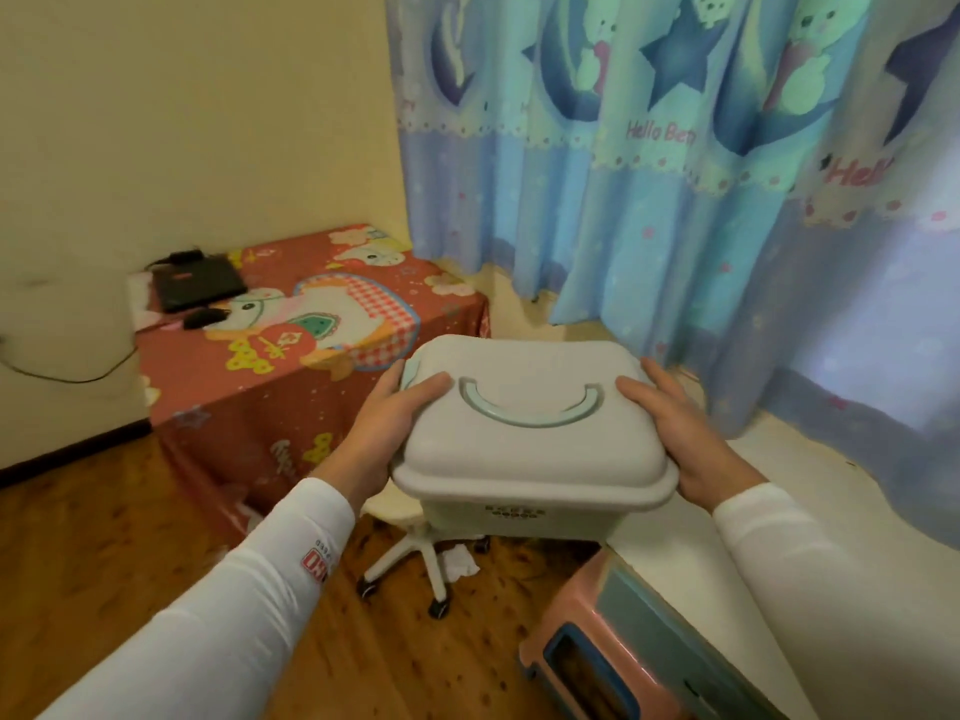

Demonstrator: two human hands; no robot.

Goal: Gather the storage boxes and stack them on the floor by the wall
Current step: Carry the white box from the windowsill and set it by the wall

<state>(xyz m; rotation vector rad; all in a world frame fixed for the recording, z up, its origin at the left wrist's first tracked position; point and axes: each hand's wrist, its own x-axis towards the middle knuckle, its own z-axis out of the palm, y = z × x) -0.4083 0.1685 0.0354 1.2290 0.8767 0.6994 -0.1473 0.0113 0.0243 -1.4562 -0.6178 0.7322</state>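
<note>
Room lit warm and fairly dim; yellowish cast on wall [197, 122] and wooden floor [130, 553]. Daylight glows through curtain [649, 148], strongest at lower right, where fabric washes out pale violet. Soft shadow under storage box [524, 423]; no hard glare. Overall focus soft, fine detail smeared; print on box front unreadable. Wide-angle bending at edges: sleeves [223, 615] stretch toward bottom corners, curtain folds lean outward.

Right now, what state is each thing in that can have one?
Storage box: held in the air, level, lid on.
Box handle: folded flat.
Left hand: gripping box's left side.
Right hand: gripping box's right side.
Laptop: closed.
Curtain: drawn.
</note>
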